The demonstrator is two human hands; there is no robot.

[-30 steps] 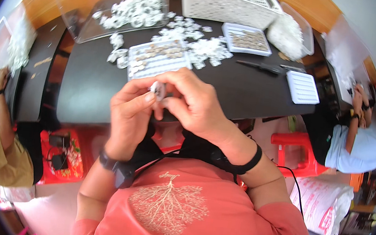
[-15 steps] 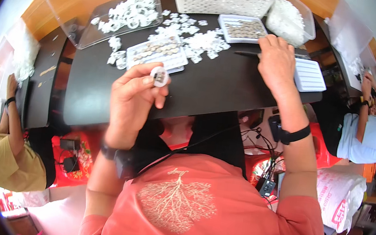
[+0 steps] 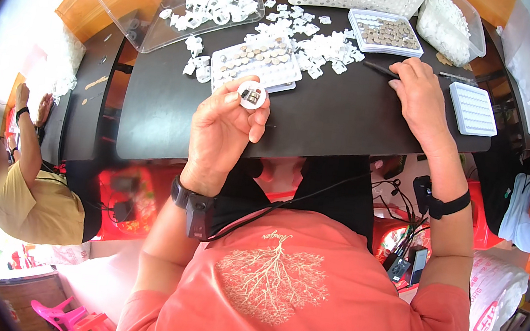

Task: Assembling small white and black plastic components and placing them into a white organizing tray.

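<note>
Pinching a round white plastic pc (image 3: 252, 95) btwn thumb & fingers, L hand (image 3: 220, 124) holds it up at the dk table's (image 3: 322, 123) near side, metal bits facing up. R hand's (image 3: 421, 101) fingertips are at a slim dk tool (image 3: 379, 68) on the tabletop; can't tell if they're closed round it. White tray w/ metal discs (image 3: 285, 74) sits just beyond L hand; white compartment tray (image 3: 474, 109) lies right of R hand.
</note>
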